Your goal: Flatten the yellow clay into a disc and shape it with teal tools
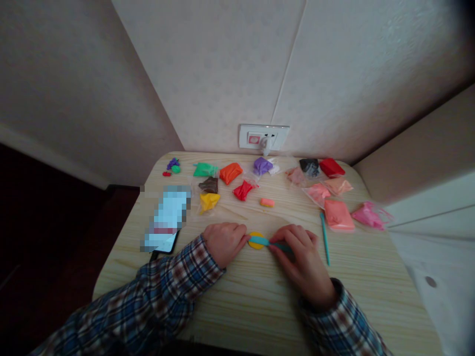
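A flat yellow clay disc (pixel 256 245) lies on the wooden table, with a teal clay modelling tool (pixel 260 241) stretched sideways across it. My right hand (pixel 302 252) pinches the tool just right of the disc, and part of the handle shows beneath the fingers. At the disc's left edge, my left hand (pixel 225 242) is closed, thumb and forefinger pinched at the tool's tip. Whether the tool presses into the disc is hard to tell. A small pink-and-yellow clay block (pixel 267 202) sits behind the disc.
Bags of coloured clay, among them yellow (pixel 209 202), red (pixel 244 191) and coral (pixel 339 215), line the table's back. A second teal stick (pixel 325 239) lies to the right. A phone (pixel 166 217) and small clay fruits (pixel 172 164) are at left. Behind is a wall socket (pixel 263 137).
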A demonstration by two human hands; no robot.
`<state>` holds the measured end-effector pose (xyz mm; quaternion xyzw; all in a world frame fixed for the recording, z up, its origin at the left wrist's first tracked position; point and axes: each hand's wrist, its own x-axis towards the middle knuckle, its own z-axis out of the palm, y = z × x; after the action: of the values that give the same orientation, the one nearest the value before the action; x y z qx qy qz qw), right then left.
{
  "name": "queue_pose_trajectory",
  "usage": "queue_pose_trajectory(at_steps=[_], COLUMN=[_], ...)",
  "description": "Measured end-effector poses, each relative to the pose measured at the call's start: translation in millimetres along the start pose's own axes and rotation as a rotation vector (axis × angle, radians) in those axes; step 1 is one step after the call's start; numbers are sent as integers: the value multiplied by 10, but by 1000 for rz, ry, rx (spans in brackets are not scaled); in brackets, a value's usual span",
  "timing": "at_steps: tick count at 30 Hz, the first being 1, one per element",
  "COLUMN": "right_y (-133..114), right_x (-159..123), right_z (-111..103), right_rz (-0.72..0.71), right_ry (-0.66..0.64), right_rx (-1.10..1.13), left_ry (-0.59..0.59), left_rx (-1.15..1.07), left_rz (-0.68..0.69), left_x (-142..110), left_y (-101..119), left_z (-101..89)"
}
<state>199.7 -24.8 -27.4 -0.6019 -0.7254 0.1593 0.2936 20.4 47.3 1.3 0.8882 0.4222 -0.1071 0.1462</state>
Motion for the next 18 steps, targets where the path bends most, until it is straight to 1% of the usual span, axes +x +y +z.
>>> queue_pose_trajectory(at_steps=[3,8,12,18], right_y=[1,3,5,7], right_x=[-3,-1,-1,-3], right_z=[13,24,19,11], right_rz=[4,10,7,11], right_ry=[0,0,-3,14], right_rx=[7,13,31,23], left_ry=[-9,-53,-18,-2], left_rx=[16,43,30,4], left_rz=[-4,-52,-50,7], left_x=[4,15,19,5], left_y=[12,24,-7,-87], left_z=[-4,-32,-27,-20])
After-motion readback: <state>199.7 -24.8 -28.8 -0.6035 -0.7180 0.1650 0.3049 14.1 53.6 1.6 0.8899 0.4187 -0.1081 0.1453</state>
